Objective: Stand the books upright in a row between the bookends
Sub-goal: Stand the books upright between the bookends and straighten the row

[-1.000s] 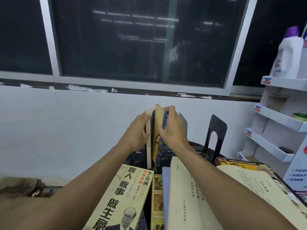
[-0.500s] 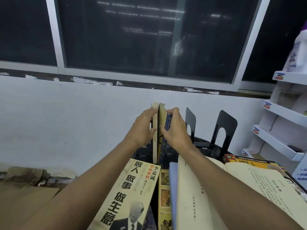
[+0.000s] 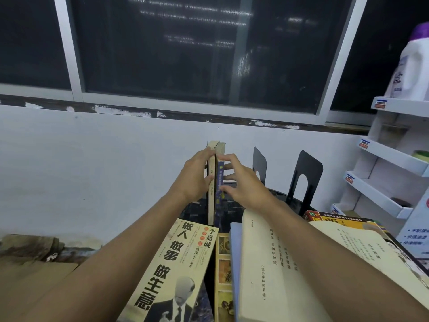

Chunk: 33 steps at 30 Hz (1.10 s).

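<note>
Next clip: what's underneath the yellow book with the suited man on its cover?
Only a dark blue-mottled surface shows past the yellow book's right edge; book or table, I cannot tell. The cover and the left forearm hide everything else.

At grip: cream-spine book (image 3: 210, 194) + dk-blue-spine book (image 3: 219, 182). R of grip: black bookends (image 3: 310, 163). Below grip: yellow-cover book (image 3: 162, 282), black chars.

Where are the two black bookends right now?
Head view, right of centre: one black bookend stands just beyond the right hand, the other bookend further right, both clear of the upright books and left of the white shelf unit.
</note>
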{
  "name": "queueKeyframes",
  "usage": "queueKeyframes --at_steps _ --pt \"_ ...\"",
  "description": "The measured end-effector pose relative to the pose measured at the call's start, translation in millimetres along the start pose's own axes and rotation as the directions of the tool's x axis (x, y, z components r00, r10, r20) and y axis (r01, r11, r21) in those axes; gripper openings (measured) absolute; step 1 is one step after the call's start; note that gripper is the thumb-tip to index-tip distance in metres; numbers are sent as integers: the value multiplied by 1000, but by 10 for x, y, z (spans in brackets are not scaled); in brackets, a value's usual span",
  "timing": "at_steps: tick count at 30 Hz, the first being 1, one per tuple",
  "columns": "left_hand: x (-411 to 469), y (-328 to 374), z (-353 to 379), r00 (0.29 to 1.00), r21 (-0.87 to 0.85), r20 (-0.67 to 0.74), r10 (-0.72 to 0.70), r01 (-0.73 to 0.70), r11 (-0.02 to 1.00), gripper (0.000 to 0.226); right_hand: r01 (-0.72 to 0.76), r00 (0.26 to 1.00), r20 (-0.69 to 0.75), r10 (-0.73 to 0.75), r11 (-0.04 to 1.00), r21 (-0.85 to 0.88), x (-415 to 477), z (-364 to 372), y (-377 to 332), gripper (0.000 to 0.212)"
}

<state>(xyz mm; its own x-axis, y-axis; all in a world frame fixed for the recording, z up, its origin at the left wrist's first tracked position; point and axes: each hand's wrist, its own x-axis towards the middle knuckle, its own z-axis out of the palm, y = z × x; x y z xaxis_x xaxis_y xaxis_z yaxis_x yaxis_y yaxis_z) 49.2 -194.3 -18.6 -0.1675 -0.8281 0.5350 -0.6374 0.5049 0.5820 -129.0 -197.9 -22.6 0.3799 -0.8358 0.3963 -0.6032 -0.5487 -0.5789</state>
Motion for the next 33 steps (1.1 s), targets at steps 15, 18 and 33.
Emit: queueKeyframes --at_steps 15,18,33 --pt "-38 68 -32 1000 -5 3 -29 29 1000 63 -4 1000 6 4 1000 -20 77 90 -63 75" --pt "-41 82 -36 999 12 18 -31 31 999 64 -19 999 41 20 999 -27 63 70 -88 76" --pt "-368 464 5 1000 75 -2 27 -27 997 67 -22 994 102 49 968 -249 -551 -586 -127 69"
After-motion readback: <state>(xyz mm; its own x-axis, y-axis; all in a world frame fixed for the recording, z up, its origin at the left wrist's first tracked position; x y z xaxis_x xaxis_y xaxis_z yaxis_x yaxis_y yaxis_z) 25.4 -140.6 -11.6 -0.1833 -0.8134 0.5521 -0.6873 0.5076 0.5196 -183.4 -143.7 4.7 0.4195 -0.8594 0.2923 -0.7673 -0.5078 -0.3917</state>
